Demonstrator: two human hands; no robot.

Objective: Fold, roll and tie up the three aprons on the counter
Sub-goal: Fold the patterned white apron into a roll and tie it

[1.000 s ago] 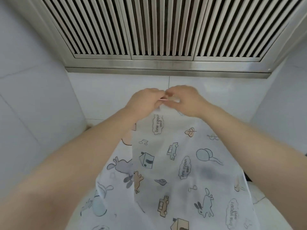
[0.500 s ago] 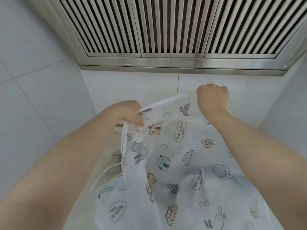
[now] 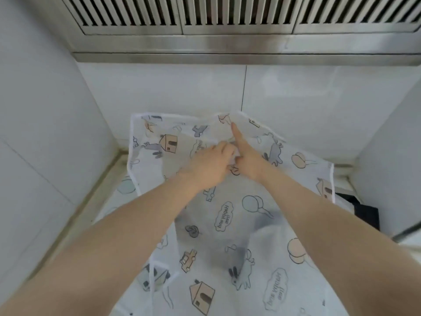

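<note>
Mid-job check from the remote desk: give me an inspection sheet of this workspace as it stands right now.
Surface: pale counter, mostly covered by fabric; only its left strip shows.
Job's things: one translucent printed apron spread over the counter, its far edge raised against the back wall. Other aprons: cannot tell.
Clutter: a dark object at the right edge, partly under the apron; cannot identify it.
Grippers: left hand rests on the apron with fingers curled into the fabric; right hand beside it, index finger extended along the cloth.
Cables: nothing seen; a thin white apron tie lies near the front.
Surroundings: white tiled walls on three sides, steel slatted hood above.
</note>
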